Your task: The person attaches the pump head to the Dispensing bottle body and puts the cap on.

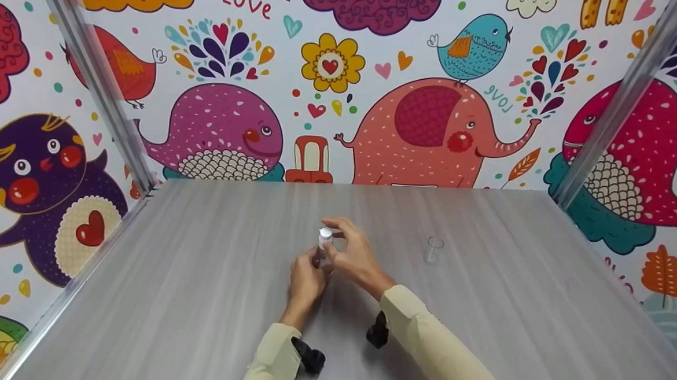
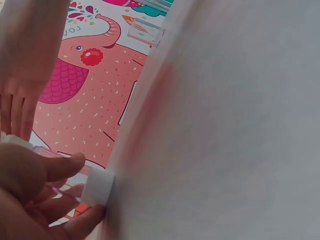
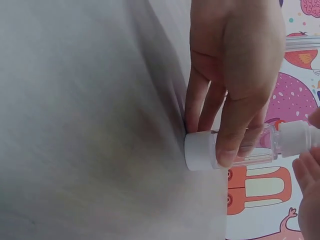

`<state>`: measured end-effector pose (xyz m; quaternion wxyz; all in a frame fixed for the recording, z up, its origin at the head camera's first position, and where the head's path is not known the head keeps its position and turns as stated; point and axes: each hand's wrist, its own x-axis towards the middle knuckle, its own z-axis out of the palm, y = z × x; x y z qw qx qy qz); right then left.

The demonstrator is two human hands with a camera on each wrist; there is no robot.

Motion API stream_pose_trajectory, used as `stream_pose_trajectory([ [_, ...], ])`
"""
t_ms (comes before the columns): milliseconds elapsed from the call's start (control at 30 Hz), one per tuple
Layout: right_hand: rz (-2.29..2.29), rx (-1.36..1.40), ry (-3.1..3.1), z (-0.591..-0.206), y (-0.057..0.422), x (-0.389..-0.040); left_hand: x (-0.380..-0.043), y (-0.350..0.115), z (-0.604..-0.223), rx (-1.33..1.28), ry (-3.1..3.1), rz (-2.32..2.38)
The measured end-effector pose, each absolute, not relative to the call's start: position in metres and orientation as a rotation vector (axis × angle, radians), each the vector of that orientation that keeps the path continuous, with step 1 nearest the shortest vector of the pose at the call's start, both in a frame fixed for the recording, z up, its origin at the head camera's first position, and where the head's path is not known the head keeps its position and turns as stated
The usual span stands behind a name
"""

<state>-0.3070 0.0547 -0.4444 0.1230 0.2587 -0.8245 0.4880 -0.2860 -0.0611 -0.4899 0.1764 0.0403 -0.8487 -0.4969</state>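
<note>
One clear bottle (image 3: 267,145) with one white base (image 3: 201,151) and one white cap (image 1: 326,234) is standing upright between two hands, near the middle of one grey tabletop (image 1: 213,253). The left hand (image 1: 306,281) is gripping the bottle low down, its thumb and fingers pinching the clear body just above the base. The right hand (image 1: 353,257) is reaching to the top, its thumb and fingers lying either side of the cap; whether they are pinching it, I cannot tell. One clear cup (image 1: 434,250) is standing well apart, to the right of both hands. Two cream sleeves (image 1: 446,355) are covering the forearms, and two black wrist devices (image 1: 312,359) are showing there. Behind, two metal posts (image 1: 94,73) are framing one coral elephant (image 1: 415,159) and one yellow flower (image 1: 334,42) on the printed wall (image 1: 372,105).
</note>
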Motion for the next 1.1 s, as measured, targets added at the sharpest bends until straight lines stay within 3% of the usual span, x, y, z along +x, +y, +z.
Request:
stream_pose_trajectory([
  [1100, 1.436, 0.729, -2.369, -0.4456, 0.0595, -0.3147, -0.2856, -0.0619, -0.4888, 0.102, -2.404, -1.429],
])
